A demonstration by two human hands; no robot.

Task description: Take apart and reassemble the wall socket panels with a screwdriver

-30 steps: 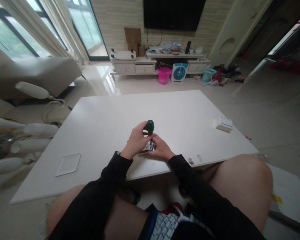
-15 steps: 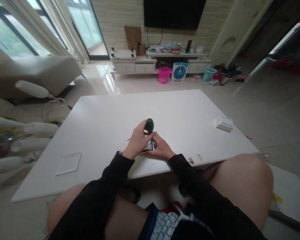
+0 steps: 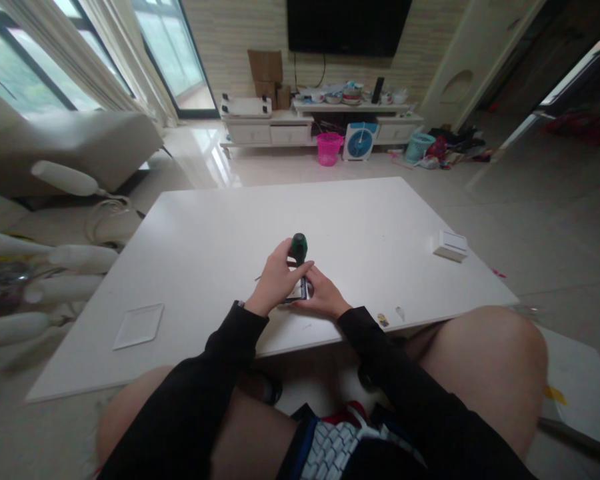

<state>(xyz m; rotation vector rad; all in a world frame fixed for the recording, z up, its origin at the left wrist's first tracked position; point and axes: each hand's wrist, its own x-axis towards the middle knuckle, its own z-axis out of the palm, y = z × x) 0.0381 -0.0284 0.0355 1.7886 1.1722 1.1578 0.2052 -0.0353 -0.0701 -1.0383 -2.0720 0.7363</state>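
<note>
A screwdriver (image 3: 299,247) with a dark green handle stands nearly upright above the white table (image 3: 220,233), handle end up. My left hand (image 3: 275,279) is closed around it, index finger behind the handle and thumb across the front. Below is a small flat object with a white face and silver edge (image 3: 298,291); its exact kind is hard to make out. My right hand (image 3: 326,293) grips that object's right side, fingertips close to my left thumb. The screwdriver's tip and much of the object are hidden by my fingers. A thin dark stick-like end (image 3: 258,278) shows left of my left hand.
A clear shallow tray or lid (image 3: 139,327) lies at the table's left. On the right stands a small white box (image 3: 450,245). Near the front edge are a small yellow figure piece (image 3: 383,320) and a little clear item (image 3: 400,313). My knees flank the table edge.
Both hands keep their hold on the screwdriver and the small object. The view has shifted very slightly; otherwise nothing has visibly moved on the table.
</note>
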